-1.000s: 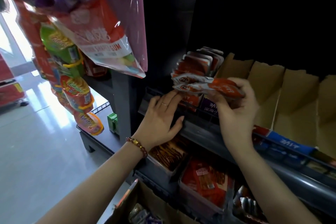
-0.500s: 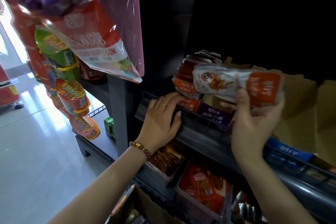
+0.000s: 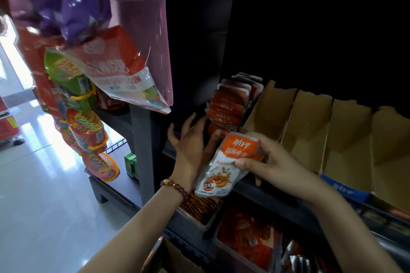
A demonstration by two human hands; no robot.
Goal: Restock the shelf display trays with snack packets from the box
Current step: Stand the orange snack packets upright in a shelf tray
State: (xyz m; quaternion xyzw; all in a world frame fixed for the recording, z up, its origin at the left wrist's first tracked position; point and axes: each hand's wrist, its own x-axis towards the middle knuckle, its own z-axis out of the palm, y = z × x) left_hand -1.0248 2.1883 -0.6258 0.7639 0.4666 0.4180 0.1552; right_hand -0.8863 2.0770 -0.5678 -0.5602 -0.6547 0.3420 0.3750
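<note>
- Head view looks down at a dark shelf unit [image 3: 144, 139], with my two hands close together at its upper rail
- My right hand [image 3: 273, 162] pinches an orange-and-white packet [image 3: 224, 166], thumb across the front and fingers curled behind it
- That packet hangs tilted just in front of the rail, orange end up and far, white end low and toward me; an orange edge peeks out behind it, though I cannot tell how many I hold
- My left hand [image 3: 190, 142] is just left of the packet, fingers spread and fairly straight, tips touching the near end of a row of red packets [image 3: 228, 106]; it grips nothing
- A bead bracelet [image 3: 175, 186] circles my left wrist
- The red row stands on edge in the leftmost tray and runs away from me into the dark
- Right of that row, brown cardboard trays [image 3: 310, 128] stand side by side, with a blue front panel [image 3: 341, 188] near their base
- Below the rail, a clear tub of brown sticks [image 3: 199, 206] sits under my left wrist, and a tub of red packs [image 3: 244, 235] lies to its right
- A cardboard box [image 3: 168, 255] shows at the near bottom edge; its contents are out of sight
- At the far left, a hanging gum bag [image 3: 115, 68] and potato snack packs [image 3: 88, 131] dangle over a shiny floor [image 3: 44, 206]
</note>
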